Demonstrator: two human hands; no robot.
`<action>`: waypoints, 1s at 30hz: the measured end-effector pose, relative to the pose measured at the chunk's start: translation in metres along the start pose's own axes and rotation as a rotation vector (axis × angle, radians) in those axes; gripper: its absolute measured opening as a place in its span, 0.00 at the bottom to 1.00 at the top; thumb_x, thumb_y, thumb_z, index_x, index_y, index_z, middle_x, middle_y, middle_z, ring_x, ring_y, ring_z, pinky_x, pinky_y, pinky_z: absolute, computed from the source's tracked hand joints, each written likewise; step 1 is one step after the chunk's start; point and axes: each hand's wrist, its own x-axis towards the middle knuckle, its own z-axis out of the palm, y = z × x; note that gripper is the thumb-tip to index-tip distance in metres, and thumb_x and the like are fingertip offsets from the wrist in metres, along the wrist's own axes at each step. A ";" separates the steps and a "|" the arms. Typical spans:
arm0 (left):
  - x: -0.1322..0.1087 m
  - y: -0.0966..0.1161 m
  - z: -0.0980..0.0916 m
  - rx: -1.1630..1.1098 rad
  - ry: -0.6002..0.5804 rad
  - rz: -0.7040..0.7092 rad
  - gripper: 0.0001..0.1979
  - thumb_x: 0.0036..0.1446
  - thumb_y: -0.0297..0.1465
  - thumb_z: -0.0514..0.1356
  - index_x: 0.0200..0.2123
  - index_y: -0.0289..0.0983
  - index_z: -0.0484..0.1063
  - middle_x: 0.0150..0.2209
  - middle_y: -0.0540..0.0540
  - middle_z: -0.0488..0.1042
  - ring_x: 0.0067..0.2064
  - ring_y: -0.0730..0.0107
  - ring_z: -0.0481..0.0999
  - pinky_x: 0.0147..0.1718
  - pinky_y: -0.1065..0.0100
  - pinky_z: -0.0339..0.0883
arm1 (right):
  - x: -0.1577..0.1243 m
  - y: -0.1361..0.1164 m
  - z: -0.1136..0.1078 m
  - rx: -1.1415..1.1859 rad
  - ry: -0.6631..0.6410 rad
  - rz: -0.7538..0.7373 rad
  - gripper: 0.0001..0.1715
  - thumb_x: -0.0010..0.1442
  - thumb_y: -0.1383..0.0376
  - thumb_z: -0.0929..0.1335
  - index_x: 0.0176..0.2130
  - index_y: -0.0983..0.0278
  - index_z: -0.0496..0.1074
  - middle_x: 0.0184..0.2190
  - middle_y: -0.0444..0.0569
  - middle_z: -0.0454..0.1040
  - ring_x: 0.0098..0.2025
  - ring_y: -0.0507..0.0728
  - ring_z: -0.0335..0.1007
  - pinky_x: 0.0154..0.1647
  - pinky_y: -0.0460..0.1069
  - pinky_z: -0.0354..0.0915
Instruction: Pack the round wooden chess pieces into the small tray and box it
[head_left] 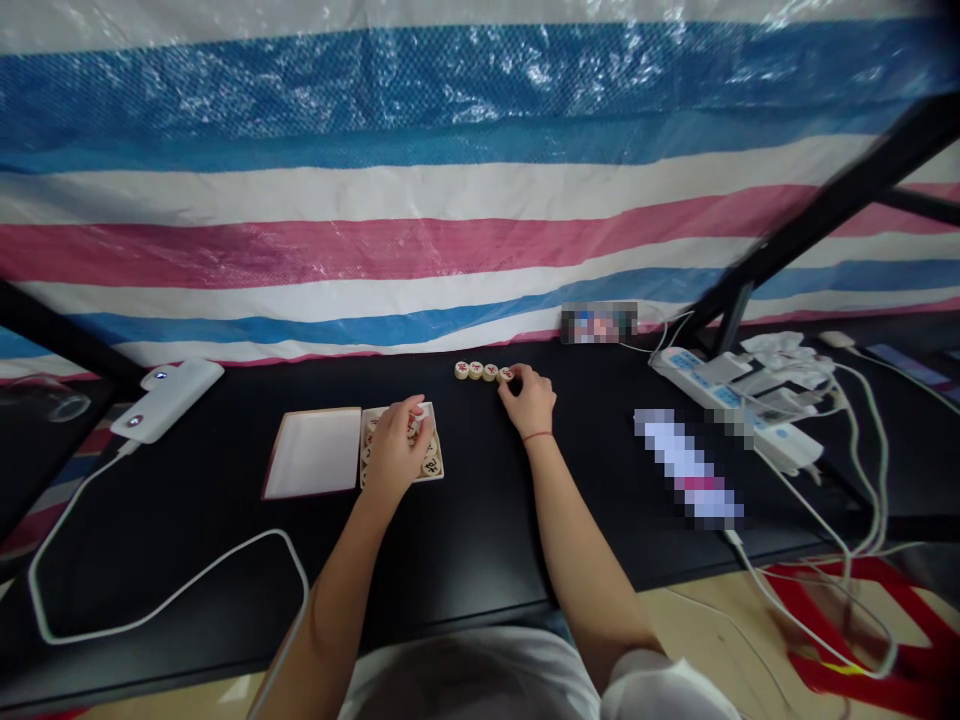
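My left hand (399, 440) is over a small white box (440, 470) of round Chinese chess pieces (430, 466). Its thumb and fingers are apart above the pieces; whether they touch one is hard to tell. Beyond the box, several pieces with red characters (475, 371) lie face up in a short row. At the right end of that row, my right hand (531, 400) pinches a chess piece (506, 374) between thumb and fingers, right beside its neighbour. A red cord circles the right wrist.
The open box lid (315, 453) lies left of the box. A white power bank (169, 400) with a cable is at the far left. To the right are a blurred phone (686, 465), a power strip (750, 415) and tangled cables. A striped sheet (420, 250) hangs behind the black table (465, 560).
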 end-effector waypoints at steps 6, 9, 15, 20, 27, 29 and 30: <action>0.001 0.000 -0.002 -0.010 -0.008 -0.023 0.13 0.60 0.29 0.56 0.49 0.39 0.68 0.37 0.46 0.75 0.40 0.67 0.75 0.44 0.64 0.69 | 0.003 0.003 0.005 0.011 -0.009 0.004 0.14 0.59 0.60 0.65 0.45 0.60 0.69 0.42 0.51 0.76 0.45 0.62 0.63 0.40 0.52 0.54; 0.002 0.001 -0.003 -0.013 -0.014 -0.013 0.13 0.60 0.30 0.55 0.48 0.39 0.68 0.37 0.46 0.75 0.40 0.67 0.75 0.44 0.64 0.69 | 0.004 0.004 0.006 0.037 -0.004 0.008 0.13 0.59 0.61 0.66 0.44 0.60 0.69 0.42 0.50 0.76 0.45 0.62 0.64 0.41 0.53 0.55; 0.002 0.001 -0.003 -0.008 -0.039 -0.050 0.13 0.60 0.30 0.55 0.48 0.39 0.69 0.37 0.46 0.76 0.40 0.66 0.75 0.43 0.64 0.69 | 0.005 0.004 0.008 0.086 0.028 -0.004 0.11 0.58 0.61 0.67 0.42 0.60 0.70 0.41 0.50 0.77 0.45 0.62 0.64 0.43 0.54 0.56; 0.001 0.000 -0.003 0.018 -0.047 -0.088 0.13 0.61 0.31 0.54 0.49 0.39 0.69 0.39 0.45 0.76 0.42 0.65 0.75 0.46 0.62 0.66 | 0.006 0.006 0.009 0.101 0.020 0.001 0.13 0.57 0.61 0.67 0.44 0.59 0.71 0.40 0.50 0.77 0.44 0.62 0.64 0.44 0.55 0.57; 0.005 -0.002 -0.017 0.391 -0.049 -0.345 0.10 0.60 0.32 0.55 0.38 0.40 0.76 0.42 0.42 0.77 0.48 0.51 0.70 0.45 0.50 0.59 | -0.002 -0.009 -0.002 0.220 0.190 -0.005 0.16 0.56 0.61 0.65 0.43 0.65 0.72 0.41 0.54 0.74 0.38 0.59 0.66 0.42 0.53 0.61; 0.005 -0.003 -0.019 0.446 -0.095 -0.349 0.11 0.60 0.33 0.54 0.36 0.39 0.77 0.42 0.41 0.77 0.48 0.50 0.69 0.45 0.49 0.58 | -0.014 -0.027 -0.006 0.338 0.121 -0.113 0.14 0.59 0.61 0.63 0.40 0.65 0.73 0.34 0.51 0.75 0.34 0.57 0.67 0.40 0.51 0.63; 0.005 -0.004 -0.020 0.468 -0.119 -0.340 0.12 0.61 0.33 0.54 0.35 0.39 0.78 0.42 0.40 0.77 0.48 0.49 0.68 0.44 0.49 0.58 | -0.021 -0.037 -0.007 0.410 0.027 -0.186 0.14 0.61 0.61 0.62 0.40 0.64 0.74 0.32 0.50 0.75 0.32 0.56 0.67 0.38 0.50 0.63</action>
